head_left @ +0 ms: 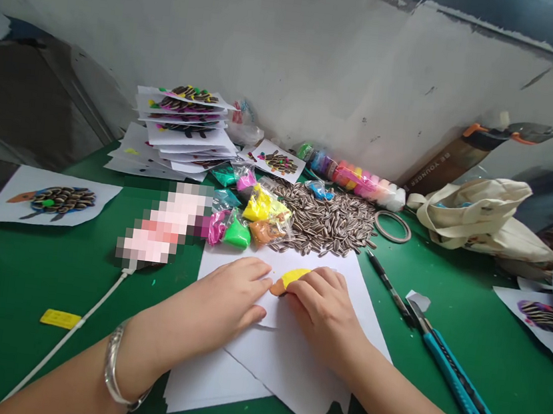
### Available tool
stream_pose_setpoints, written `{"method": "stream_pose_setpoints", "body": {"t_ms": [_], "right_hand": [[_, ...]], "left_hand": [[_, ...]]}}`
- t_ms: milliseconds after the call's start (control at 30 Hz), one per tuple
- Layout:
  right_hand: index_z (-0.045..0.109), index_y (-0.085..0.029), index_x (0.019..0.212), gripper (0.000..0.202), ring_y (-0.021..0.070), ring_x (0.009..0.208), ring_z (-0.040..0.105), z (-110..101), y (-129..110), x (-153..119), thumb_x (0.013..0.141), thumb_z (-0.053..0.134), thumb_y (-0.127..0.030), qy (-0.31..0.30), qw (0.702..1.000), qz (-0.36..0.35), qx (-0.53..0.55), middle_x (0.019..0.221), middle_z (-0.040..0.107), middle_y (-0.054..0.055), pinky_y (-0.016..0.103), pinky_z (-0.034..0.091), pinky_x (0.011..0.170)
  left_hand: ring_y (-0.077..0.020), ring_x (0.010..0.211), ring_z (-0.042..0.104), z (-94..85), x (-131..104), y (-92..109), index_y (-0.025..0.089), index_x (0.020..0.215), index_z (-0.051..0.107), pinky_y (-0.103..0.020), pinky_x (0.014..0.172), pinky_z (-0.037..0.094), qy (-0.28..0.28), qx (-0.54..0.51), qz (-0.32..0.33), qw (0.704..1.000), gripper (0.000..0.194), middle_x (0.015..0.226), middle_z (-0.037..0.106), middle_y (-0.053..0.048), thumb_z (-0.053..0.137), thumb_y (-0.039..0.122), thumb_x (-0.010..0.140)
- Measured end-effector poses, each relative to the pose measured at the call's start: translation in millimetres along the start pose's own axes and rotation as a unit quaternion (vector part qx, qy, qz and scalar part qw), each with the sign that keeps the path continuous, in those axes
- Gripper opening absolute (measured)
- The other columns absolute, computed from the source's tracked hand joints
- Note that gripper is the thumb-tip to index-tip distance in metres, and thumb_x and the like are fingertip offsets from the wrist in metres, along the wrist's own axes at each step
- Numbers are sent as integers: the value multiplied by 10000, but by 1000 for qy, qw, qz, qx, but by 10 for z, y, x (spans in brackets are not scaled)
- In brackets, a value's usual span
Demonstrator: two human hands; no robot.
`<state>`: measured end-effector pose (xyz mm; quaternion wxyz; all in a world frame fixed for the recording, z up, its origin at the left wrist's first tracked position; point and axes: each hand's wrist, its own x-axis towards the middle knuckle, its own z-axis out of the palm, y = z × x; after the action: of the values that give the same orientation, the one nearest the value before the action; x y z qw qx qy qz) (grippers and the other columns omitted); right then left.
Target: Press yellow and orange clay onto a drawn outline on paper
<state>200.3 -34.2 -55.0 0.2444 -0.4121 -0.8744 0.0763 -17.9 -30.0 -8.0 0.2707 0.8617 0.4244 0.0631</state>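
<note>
White paper sheets [215, 377] lie on the green table in front of me. On the top sheet is a flat yellow clay shape [294, 278] with an orange-brown clay piece [277, 288] at its left end. My right hand [322, 303] bends over the yellow shape, fingertips on its right part, which they hide. My left hand [238, 293] rests on the paper just left of the orange piece, thumb and fingers apart, with nothing seen in it. A pile of striped sunflower seeds [330, 220] and bags of colored clay [262, 205] lie behind the sheets.
Stacked seed pictures [189, 136] stand at the back left. A blurred phone [163, 227] with a white cable lies left. On the right are a pen [388, 284], a blue cutter [460, 391], a tape ring [392, 226] and a cloth bag [477, 215].
</note>
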Motion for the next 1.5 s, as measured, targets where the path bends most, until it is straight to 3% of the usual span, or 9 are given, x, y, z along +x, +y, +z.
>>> {"method": "stream_pose_setpoints", "body": {"t_ms": [200,533,900,1500], "right_hand": [[648,-202,982,153,203,849,499,-11,-32,-6,953,533,-106,-5,1000,-22,-20,872,681,41,348,332,768],[643,-200,931,157,201,803,489,38,-70,-15,943,519,-105,12,998,-22,-51,805,651,38,348,328,750],[641,-198,894,161,194,786,480,54,-93,24,947,512,-118,14,998,-19,-51,788,639,37,344,317,735],[647,-183,877,157,198,767,479,95,-152,49,946,516,-128,9,998,-19,-56,762,617,40,344,309,719]], "left_hand": [[-248,1045,564,4,-4,-9,202,1147,639,-397,944,487,8,7,10,1000,229,1121,583,-85,547,184,938],[-272,1129,566,26,-21,-1,192,1190,620,-428,1003,476,24,16,25,999,263,1213,601,-110,555,181,935],[-271,1115,561,33,-33,11,186,1204,609,-449,986,484,0,31,16,999,260,1192,588,-108,533,199,956],[-278,1147,558,57,-33,4,185,1194,598,-445,993,483,16,28,21,999,250,1228,590,-111,539,190,950]]}}
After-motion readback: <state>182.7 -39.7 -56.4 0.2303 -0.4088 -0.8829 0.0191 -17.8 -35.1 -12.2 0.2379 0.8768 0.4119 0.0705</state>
